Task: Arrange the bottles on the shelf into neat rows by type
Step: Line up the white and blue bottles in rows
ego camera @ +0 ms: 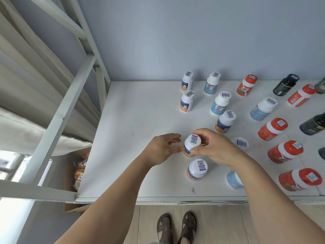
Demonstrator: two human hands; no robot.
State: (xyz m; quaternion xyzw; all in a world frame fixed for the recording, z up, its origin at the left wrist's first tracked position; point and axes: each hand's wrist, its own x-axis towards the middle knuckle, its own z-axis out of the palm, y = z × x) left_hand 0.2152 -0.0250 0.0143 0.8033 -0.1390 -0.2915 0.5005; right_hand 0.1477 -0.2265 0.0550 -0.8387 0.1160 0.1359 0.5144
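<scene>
Bottles stand scattered over the white shelf [133,110], which fills the middle and right of the frame. Just below centre, 1 white-capped bottle with an orange base [191,145] stands upright on the shelf between both hands: the right hand [213,148] curls its fingers over the cap and its thumb against the side, gripping it, while the left hand [162,148] presses a thumb against the bottle's left side with its other fingers loosely bent and apart from it. Right below, another orange-based bottle [197,169] stands near the shelf's front edge. Toward the upper centre, 2 orange-based bottles [187,92] stand one behind the other by the wall, with 2 light blue bottles [217,94] just to their right and a further orange-based bottle [226,121] below those. Along the right side, red bottles [272,128] run from upper to lower right, and dark bottles [285,84] sit at the far right edge. A blue bottle [233,179] is partly hidden behind the right forearm.
</scene>
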